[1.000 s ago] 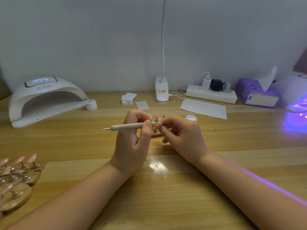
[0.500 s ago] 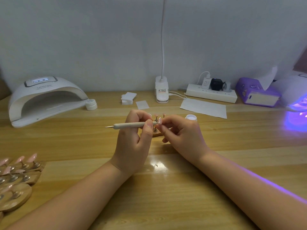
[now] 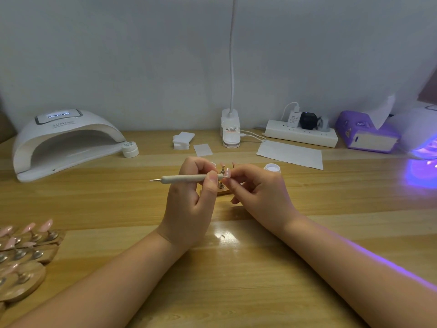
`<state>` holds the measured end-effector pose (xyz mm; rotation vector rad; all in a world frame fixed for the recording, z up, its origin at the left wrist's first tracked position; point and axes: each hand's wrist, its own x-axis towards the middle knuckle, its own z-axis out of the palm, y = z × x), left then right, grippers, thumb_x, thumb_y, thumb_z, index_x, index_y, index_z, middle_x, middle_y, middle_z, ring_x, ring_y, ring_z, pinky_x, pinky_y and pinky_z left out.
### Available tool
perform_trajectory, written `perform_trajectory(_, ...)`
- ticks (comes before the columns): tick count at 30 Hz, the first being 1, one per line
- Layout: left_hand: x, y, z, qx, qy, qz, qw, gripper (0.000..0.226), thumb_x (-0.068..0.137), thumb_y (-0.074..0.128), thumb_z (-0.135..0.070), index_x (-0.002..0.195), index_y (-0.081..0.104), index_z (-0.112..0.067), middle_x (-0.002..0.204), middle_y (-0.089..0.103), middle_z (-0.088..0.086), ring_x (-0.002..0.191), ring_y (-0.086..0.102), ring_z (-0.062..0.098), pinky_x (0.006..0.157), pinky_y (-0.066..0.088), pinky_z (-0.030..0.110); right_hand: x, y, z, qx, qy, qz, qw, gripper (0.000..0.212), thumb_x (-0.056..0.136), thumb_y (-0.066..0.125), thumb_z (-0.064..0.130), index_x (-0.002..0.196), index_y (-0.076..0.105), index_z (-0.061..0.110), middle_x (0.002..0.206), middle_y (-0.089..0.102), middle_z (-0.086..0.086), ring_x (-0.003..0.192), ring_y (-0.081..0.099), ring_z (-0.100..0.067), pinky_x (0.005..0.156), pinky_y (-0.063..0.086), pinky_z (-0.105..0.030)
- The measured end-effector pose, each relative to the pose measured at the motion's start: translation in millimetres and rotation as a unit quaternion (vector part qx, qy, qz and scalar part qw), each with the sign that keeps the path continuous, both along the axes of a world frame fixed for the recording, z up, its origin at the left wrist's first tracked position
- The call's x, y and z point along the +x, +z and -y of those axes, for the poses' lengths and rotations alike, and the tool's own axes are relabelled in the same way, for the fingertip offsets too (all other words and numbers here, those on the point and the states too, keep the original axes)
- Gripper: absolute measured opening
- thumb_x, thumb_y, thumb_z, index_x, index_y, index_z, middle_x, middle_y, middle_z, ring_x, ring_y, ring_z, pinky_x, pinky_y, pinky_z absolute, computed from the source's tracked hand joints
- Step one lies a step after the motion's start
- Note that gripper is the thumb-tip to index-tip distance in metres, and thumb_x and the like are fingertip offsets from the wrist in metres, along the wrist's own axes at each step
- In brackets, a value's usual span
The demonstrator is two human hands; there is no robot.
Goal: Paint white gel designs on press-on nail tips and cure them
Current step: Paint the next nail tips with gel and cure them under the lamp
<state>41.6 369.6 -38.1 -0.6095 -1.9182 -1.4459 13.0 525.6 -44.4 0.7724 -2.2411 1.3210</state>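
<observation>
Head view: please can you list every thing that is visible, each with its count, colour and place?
curing lamp: 1, white, table far left
second lamp: 1, white with violet glow, far right
gel jar: 1, white, closed, beside the left lamp
open gel jar: 1, white, behind the right hand
wipes: small stack, white, back centre
paper sheet: 1, white, back right
desk lamp: 1, white, at the wall
power strip: 1, white, back right
tissue box: 1, purple, back right
nail stands: several, wooden, pink tips, near left
dotting pen: 1, beige, in the left hand
nail tip: 1, pink, between the hands
left hand: grips the pen
right hand: pinches the nail tip
</observation>
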Motion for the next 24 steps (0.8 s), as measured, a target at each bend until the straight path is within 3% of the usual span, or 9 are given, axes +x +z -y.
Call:
perform_trajectory(10, -2.8, -0.6, 0.0, 0.038, 0.030, -0.034, 0.998, 0.007, 0.097, 0.044, -0.017, 0.100, 0.045, -0.023, 0.091, 0.053, -0.008, 0.079, 0.058, 0.006, 0.068, 0.046, 0.012, -0.1, -0.8, 1.3, -0.044, -0.004, -0.016, 0.999, 0.008, 0.090, 0.067, 0.013, 0.097, 0.069, 0.014, 0.079, 0.071, 0.000, 0.059, 0.069, -0.013, 0.054, 0.055, -0.044)
perform_trajectory(16, -5.1, -1.0, 0.2, 0.051, 0.051, -0.016, 0.997, 0.009, 0.096, 0.043, -0.016, 0.100, 0.045, -0.024, 0.091, 0.053, -0.010, 0.081, 0.058, 0.002, 0.070, 0.045, 0.011, 1.7, 1.5, 1.0, -0.048, -0.004, -0.042, 0.998, 0.010, 0.091, 0.064, 0.015, 0.099, 0.065, 0.021, 0.083, 0.071, -0.002, 0.060, 0.069, -0.009, 0.053, 0.055, -0.040)
perform_trajectory(24, -5.2, -1.8, -0.3, 0.045, 0.049, -0.018, 0.998, 0.007, 0.096, 0.043, -0.015, 0.102, 0.046, -0.012, 0.090, 0.053, -0.012, 0.082, 0.058, -0.003, 0.069, 0.044, 0.008, 1.4, 1.4, 0.2, -0.038, -0.011, -0.048, 0.998, 0.012, 0.091, 0.064, 0.015, 0.101, 0.065, 0.021, 0.084, 0.071, -0.001, 0.061, 0.069, -0.009, 0.054, 0.056, -0.040)
